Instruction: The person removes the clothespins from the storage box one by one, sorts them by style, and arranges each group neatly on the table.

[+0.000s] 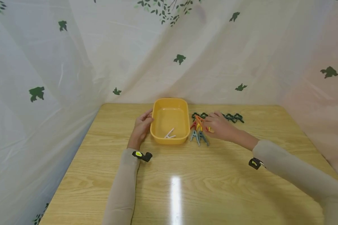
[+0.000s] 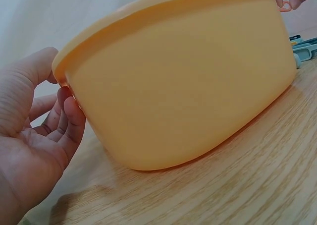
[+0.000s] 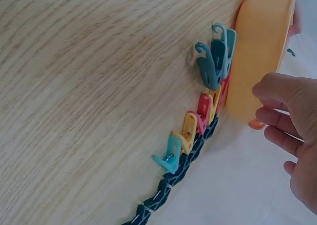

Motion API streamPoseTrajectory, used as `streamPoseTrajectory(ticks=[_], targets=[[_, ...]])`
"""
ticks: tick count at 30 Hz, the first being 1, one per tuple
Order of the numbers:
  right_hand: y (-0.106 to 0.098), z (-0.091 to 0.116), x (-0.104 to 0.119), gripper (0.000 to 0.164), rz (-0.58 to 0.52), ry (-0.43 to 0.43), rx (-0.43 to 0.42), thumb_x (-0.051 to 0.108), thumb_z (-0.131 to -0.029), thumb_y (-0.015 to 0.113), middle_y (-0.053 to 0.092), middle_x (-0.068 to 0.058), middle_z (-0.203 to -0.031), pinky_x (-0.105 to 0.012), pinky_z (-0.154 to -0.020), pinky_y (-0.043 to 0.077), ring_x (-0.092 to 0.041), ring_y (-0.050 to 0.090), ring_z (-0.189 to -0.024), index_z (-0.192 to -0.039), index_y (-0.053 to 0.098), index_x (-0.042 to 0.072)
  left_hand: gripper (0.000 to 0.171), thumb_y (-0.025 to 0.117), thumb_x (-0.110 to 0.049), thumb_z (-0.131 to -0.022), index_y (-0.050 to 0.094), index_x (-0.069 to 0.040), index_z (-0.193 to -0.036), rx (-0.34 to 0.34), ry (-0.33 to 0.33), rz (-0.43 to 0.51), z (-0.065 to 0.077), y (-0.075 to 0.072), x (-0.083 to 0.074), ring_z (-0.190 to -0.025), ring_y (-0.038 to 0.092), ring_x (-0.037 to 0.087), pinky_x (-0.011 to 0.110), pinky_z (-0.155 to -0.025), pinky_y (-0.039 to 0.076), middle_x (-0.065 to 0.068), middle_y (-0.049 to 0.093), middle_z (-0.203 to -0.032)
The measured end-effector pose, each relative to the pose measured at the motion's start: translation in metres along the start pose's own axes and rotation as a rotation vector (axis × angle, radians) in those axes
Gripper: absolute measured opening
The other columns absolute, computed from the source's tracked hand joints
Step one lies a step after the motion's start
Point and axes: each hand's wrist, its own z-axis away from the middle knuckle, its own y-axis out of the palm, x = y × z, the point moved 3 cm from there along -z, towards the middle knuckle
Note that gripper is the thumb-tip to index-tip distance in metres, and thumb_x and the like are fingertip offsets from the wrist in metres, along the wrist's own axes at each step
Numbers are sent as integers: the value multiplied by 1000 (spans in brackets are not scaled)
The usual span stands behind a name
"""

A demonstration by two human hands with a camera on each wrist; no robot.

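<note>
My left hand [image 1: 142,126] grips the left rim of a yellow plastic basin [image 1: 170,142], thumb at the edge and fingers curled under it. A white clothespin [image 1: 169,135] lies inside the basin near its front wall. To the basin's right, my right hand [image 1: 221,128] pinches an orange clothespin [image 1: 198,120]; in the right wrist view the fingers hide most of this orange clothespin [image 3: 256,124]. Beneath and beside that hand are red and yellow clothespins [image 3: 189,131], a turquoise one [image 3: 171,153] and grey-blue ones [image 1: 203,138].
Dark green clips [image 1: 238,117] form a row along the back of the wooden table [image 1: 214,187], partly covered by the right hand. A pale curtain [image 1: 146,75] with green leaf and bird prints hangs right behind the table's back edge.
</note>
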Motion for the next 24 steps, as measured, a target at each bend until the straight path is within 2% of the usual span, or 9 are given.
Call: streamPoseTrajectory(ticks=[7,14,20,24], targets=[[0,18,1,18,6,32,57,13,-67,82,64,0,-80,-44,-75,32,-20,47,-77,-74,66,17,52,54,8,-82,52,-3,-132,-31,6,-20,0,1,0,-89,50,10,16,-71,47,9,49,-105],[6,29,3,15,-21,60,121,11,-69,80,67,1,-82,-52,-83,37,-22,53,-85,-73,67,17,52,53,8,-82,52,-4,-133,-27,9,-25,1,1,-1,-83,48,8,15,-67,45,2,50,-96],[11,37,5,17,-29,55,136,10,-67,80,66,3,-79,-42,-74,30,-16,44,-73,-69,65,18,53,53,7,-82,50,-5,-134,-21,-5,-27,1,0,0,-83,48,8,16,-67,45,1,49,-96],[13,42,6,18,-67,98,175,11,-69,80,62,6,-75,-39,-73,21,-12,35,-70,-69,64,19,54,53,6,-83,49,-6,-136,-5,-13,-36,1,0,0,-85,48,7,15,-68,45,1,48,-98]])
